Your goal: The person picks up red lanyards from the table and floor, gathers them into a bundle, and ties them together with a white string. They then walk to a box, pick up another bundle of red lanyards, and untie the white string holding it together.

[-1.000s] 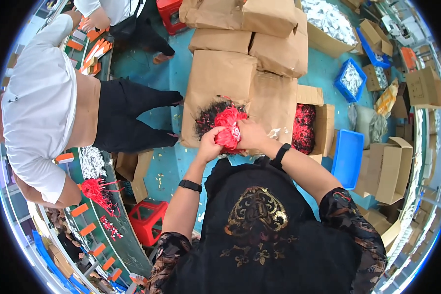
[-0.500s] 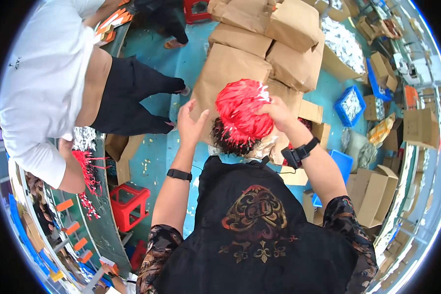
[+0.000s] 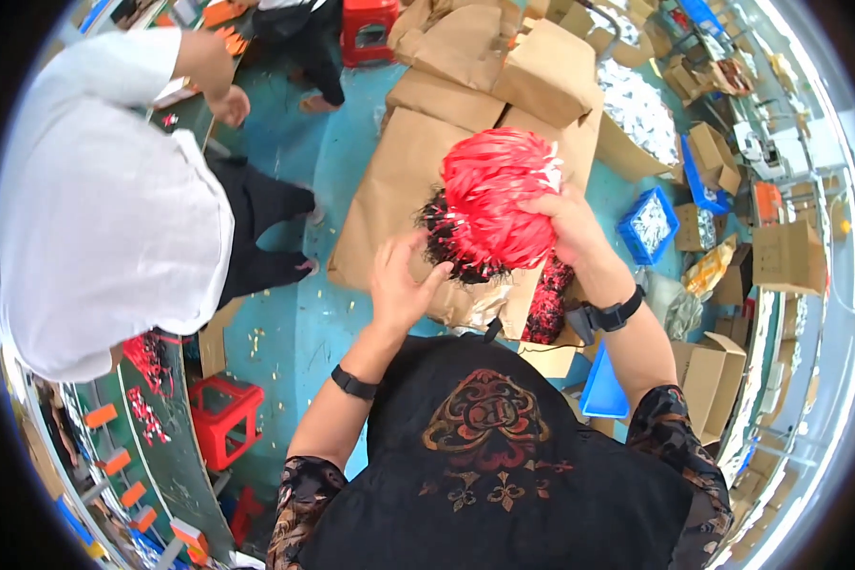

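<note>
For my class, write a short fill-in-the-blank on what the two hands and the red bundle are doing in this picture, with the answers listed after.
1. The right hand grips a big bundle of ____ strips with dark ends.
2. The left hand is open, just ____ the bundle.
3. Under the bundle stand brown ____ boxes.
4. A person in a ____ shirt stands to the left.

Missing words: red; below; cardboard; white
</note>
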Demonstrator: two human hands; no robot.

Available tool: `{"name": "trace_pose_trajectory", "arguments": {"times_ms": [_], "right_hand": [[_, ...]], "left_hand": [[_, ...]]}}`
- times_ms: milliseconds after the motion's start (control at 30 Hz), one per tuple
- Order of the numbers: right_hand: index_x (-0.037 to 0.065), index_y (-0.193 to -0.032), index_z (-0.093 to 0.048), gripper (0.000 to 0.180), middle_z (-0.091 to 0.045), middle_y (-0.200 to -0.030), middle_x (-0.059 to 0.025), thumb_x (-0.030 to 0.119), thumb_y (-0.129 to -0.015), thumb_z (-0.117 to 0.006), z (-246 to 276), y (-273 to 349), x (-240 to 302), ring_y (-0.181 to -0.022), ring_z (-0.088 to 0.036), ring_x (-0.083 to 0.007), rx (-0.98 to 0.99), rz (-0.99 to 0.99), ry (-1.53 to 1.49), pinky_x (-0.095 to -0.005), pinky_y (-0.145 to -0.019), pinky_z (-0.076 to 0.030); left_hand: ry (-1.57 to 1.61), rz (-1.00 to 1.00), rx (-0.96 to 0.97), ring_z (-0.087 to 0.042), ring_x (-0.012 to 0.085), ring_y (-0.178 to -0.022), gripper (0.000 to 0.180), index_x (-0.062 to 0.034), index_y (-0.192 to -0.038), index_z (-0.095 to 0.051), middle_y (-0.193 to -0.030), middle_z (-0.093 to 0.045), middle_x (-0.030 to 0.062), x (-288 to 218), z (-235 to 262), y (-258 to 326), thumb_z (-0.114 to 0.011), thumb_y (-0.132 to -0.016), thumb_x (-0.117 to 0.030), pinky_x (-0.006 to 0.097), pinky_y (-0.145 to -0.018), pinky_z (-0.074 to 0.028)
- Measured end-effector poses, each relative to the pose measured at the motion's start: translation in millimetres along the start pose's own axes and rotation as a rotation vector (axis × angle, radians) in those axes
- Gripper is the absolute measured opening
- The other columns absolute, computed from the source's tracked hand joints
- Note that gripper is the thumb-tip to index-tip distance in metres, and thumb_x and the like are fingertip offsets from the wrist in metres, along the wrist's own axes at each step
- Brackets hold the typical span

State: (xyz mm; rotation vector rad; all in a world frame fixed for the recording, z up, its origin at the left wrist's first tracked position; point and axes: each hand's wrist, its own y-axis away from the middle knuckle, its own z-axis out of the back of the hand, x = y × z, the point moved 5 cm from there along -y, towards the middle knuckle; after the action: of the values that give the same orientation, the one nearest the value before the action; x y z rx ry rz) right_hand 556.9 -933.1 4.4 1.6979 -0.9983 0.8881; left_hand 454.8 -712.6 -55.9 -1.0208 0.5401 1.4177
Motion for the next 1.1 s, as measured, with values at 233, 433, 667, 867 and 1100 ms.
{"name": "trace_pose_trajectory", "arguments": {"times_ms": [233,433,667,867,1100], "right_hand": [[-0.003,-0.116,-0.060,0.047,-0.068,-0.110,-0.0078,-0.007,-0.069,-0.067,-10.6,59.1,14.0,-0.093,-0.065,-0.0153,-0.023,0.283,0.275,-0.0324,-0.084,-0.053],[0.007,-0.111,-0.064,0.044,-0.065,-0.114,-0.0119,0.026,-0.073,-0.074,13.7,132.2,-0.4,-0.105,-0.063,-0.0341,0.149,0.948,1.328,-0.0470,-0.097,-0.047],[0.009,-0.103,-0.067,0.035,-0.059,-0.111,-0.0159,0.020,-0.071,-0.074,26.4,146.2,-38.6,-0.109,-0.057,-0.0353,0.006,1.018,1.477,-0.0495,-0.097,-0.046],[0.005,-0.094,-0.066,0.025,-0.063,-0.090,-0.0113,0.008,-0.071,-0.074,72.9,164.9,-20.7,-0.077,-0.064,-0.0278,-0.163,0.863,0.883,-0.0365,-0.065,-0.051],[0.007,-0.088,-0.068,0.014,-0.067,-0.080,-0.0080,0.016,-0.080,-0.074,3.3,141.1,55.1,-0.075,-0.065,-0.0265,-0.156,0.890,0.809,-0.0368,-0.065,-0.051]], "left_hand": [[1.951,0.950,0.894,-0.046,0.0325,-0.132,0.120,-0.0059,-0.145,-0.039,-0.148,-0.043,0.0152,-60.5,-81.3,7.5,-0.032,-0.066,-0.095,0.048,-0.109,-0.038],[1.766,0.757,0.664,-0.037,0.0320,-0.139,0.121,-0.0099,-0.151,-0.029,-0.154,-0.034,0.0124,-82.0,-65.8,-21.4,-0.044,-0.064,-0.092,0.050,-0.115,-0.030],[1.848,0.870,0.717,-0.042,0.0399,-0.133,0.081,-0.0016,-0.147,-0.031,-0.148,-0.039,0.0217,-46.7,-73.7,-10.4,-0.057,-0.089,-0.052,0.056,-0.112,-0.033],[1.575,0.769,0.840,-0.047,0.0404,-0.130,0.087,0.0004,-0.146,-0.032,-0.144,-0.044,0.0219,-35.1,-61.5,-11.8,-0.069,-0.081,-0.042,0.056,-0.110,-0.037],[1.295,0.824,0.784,-0.048,0.0319,-0.130,0.080,-0.0044,-0.145,-0.037,-0.141,-0.049,0.0149,-22.5,-51.8,10.6,-0.078,-0.077,-0.016,0.049,-0.111,-0.038]]}}
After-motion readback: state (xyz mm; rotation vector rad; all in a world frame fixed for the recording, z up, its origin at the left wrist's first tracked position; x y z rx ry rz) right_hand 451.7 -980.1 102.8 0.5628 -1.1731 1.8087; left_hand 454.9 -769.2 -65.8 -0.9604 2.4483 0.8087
